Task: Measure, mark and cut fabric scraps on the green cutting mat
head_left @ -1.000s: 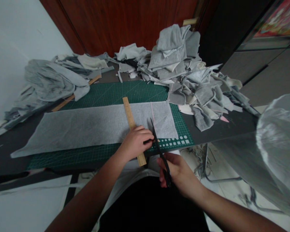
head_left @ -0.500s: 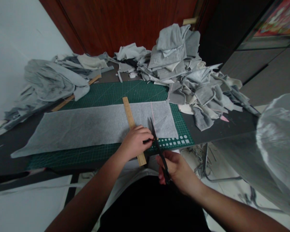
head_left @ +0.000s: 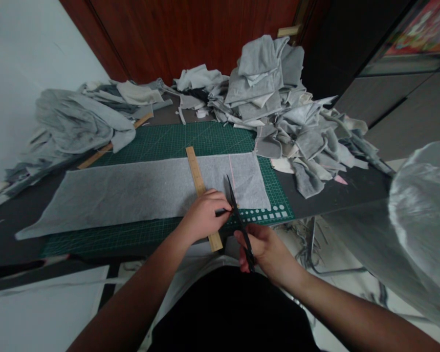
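Observation:
A long piece of grey fabric (head_left: 139,188) lies across the green cutting mat (head_left: 220,134), with a thin pink line drawn near its right end. My left hand (head_left: 207,215) rests at the fabric's near edge, fingertips pinched on the cloth beside that line. Under this hand a wooden ruler (head_left: 194,168) lies crosswise on the fabric. A short dark thing shows by the left fingers; what it is I cannot make out. Black scissors (head_left: 245,237) are in my right hand (head_left: 266,249), fingers around the handles, a blade pointing away over the fabric by the pink line.
A big heap of grey fabric scraps (head_left: 271,93) rises at the back right. More crumpled cloth (head_left: 73,122) lies at the left, near a second wooden strip (head_left: 95,156). Beyond the table's right edge stands a translucent plastic bag (head_left: 421,210). A red-brown door (head_left: 190,39) is behind.
My right hand and the scissors have shifted slightly forward and left, toward the fabric. The left hand, ruler and fabric stay nearly where they were.

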`<state>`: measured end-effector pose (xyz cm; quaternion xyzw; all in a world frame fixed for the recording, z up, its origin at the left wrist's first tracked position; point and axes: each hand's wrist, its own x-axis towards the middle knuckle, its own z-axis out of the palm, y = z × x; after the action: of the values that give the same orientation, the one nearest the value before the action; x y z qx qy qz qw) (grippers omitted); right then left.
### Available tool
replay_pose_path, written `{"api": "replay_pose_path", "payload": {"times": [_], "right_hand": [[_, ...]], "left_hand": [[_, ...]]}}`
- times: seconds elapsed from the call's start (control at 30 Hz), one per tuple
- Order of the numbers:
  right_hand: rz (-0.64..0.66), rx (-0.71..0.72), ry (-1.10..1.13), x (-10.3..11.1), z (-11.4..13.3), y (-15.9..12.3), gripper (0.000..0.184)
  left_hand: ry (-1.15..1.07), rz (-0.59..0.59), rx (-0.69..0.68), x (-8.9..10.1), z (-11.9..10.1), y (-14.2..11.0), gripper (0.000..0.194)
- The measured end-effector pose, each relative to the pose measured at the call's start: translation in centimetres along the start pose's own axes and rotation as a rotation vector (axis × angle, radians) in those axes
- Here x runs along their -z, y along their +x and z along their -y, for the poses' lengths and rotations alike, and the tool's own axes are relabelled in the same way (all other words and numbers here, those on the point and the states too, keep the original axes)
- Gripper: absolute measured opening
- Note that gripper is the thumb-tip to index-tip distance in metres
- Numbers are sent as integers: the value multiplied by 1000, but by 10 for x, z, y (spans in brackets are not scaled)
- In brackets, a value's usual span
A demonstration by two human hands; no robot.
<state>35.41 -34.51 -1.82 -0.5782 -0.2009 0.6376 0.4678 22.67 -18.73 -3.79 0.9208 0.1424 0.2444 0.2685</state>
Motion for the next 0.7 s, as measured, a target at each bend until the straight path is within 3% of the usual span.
{"api": "replay_pose_path", "payload": {"times": [0.7], "right_hand": [[-21,-1,-80,-3,13,9,60]], "left_hand": [[-29,7,10,2,-1,1,12]]}}
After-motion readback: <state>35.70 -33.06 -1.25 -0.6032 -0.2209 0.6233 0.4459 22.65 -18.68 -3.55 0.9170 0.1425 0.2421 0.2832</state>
